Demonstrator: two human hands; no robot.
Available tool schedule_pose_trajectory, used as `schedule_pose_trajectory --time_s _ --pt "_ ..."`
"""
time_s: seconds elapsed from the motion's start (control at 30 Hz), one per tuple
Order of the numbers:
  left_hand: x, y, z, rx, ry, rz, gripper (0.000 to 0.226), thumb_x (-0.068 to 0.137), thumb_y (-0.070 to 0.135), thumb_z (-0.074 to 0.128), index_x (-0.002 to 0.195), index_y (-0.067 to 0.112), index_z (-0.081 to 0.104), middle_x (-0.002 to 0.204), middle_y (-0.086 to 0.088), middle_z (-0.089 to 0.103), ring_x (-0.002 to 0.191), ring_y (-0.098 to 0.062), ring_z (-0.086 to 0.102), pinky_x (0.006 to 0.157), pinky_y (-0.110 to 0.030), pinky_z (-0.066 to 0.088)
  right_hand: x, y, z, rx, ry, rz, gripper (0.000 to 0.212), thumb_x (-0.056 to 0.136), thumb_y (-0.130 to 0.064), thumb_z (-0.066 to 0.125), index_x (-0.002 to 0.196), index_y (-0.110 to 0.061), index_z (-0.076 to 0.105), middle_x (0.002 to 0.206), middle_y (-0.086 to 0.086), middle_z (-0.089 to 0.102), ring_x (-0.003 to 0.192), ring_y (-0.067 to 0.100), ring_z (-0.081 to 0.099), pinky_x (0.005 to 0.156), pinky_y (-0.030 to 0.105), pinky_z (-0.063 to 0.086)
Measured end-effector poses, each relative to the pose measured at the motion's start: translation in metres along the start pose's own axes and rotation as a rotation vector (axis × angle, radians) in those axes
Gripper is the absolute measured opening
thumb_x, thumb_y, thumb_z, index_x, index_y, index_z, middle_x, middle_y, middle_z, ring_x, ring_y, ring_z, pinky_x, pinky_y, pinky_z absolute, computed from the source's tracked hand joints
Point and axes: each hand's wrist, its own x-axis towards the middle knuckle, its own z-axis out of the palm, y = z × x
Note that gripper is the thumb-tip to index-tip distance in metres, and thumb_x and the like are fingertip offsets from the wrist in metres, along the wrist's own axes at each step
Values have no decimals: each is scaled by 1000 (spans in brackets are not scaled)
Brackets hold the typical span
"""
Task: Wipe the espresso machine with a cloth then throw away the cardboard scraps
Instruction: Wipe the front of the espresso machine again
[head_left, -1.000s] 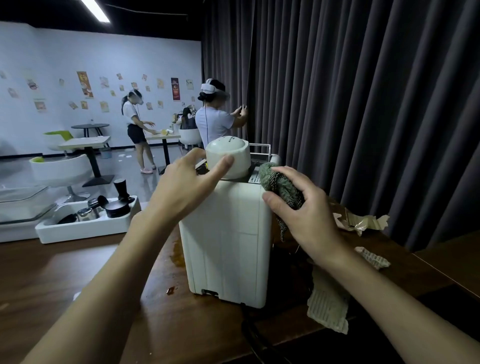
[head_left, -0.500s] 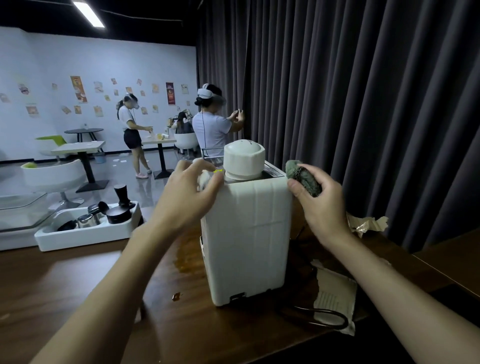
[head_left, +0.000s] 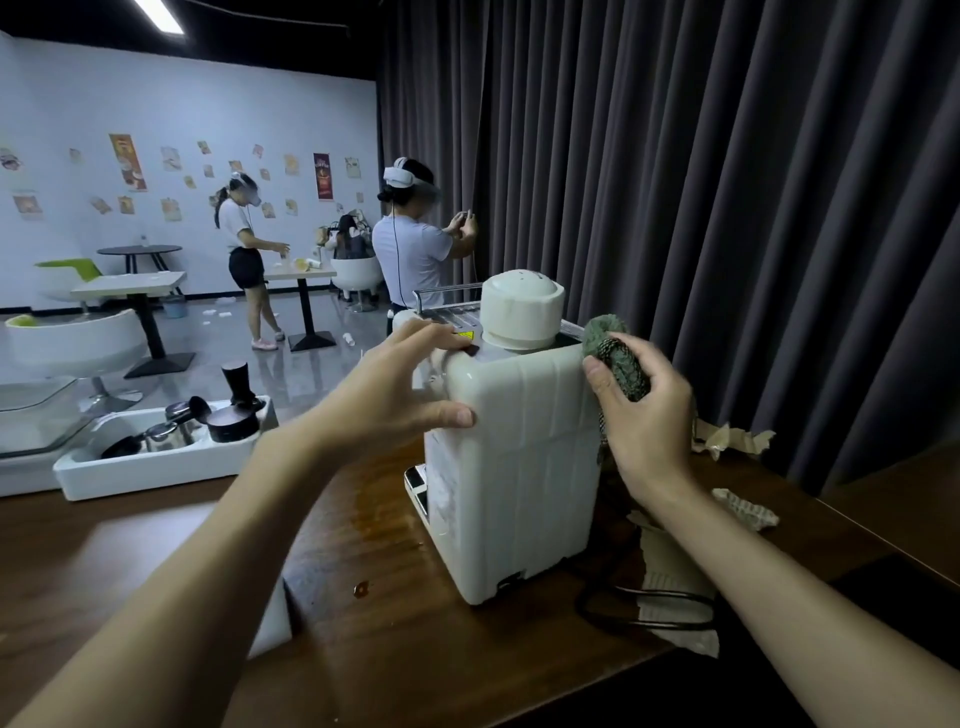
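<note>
Espresso machine (head_left: 519, 467): white, upright on dark wood surface (head_left: 363, 649), plain ribbed panel toward camera; white domed lid (head_left: 522, 312) on top.
Cloth (head_left: 615, 358): green-grey, bunched into a wad, pressed vs machine's upper right edge; a tail hangs down btwn hand & machine.
Right hand (head_left: 644, 421): grip closed round cloth, fingers curled over the wad, thumb on near side w/ tip by machine's corner.
Left hand (head_left: 395, 400): grip spread wide over machine's upper left corner; fingers lie across the top, thumb flat on near panel, corner clasped btwn them.
Cardboard scraps (head_left: 732, 439): three seen, all on surface right of machine. Crumpled one by the curtain, small corrugated bit (head_left: 748, 512) nearer, larger flat piece (head_left: 670, 577) low by machine's base, partly behind right forearm.
Cable (head_left: 639, 608): black, looped on surface over the flat piece, just right of machine's base.
Surface extras: wet-looking patch (head_left: 358, 514) left of machine; small brown speck (head_left: 361, 588) nearer camera.
Tray (head_left: 156, 473): white, at far left edge of surface, w/ tamper (head_left: 236, 382), metal jug (head_left: 163, 434) & dark round parts inside.
Curtain (head_left: 727, 182): dark grey, pleated, fills right side behind surface.
Bkgd: two people w/ headsets standing among white tables & chairs; posters on pale wall.
</note>
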Motion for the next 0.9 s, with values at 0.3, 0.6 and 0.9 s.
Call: schedule_pose_trajectory --time_s 0.3,0.6,0.9 --pt "32 -3 -25 -27 -59 -109 81 67 68 72 137 35 51 147 3 39 137 -17 39 118 -41 32 -18 -16 5 3 46 15 27 88 -20 71 115 -14 67 111 1 65 104 14 61 92 23 48" --pt "48 -31 -14 -102 -75 -231 113 38 92 73 136 38 56 145 -2 42 128 -18 47 108 -31 40 -31 -23 17 66 27 47 26 88 -21 71 114 -15 68 109 -2 65 105 10 60 93 21 48" --pt "22 -3 1 87 123 -329 101 43 98 59 130 47 53 126 -3 33 122 -20 27 102 -43 33 -6 -12 14 152 35 125 25 90 -18 69 113 -8 68 106 4 71 100 15 66 93 41 53"
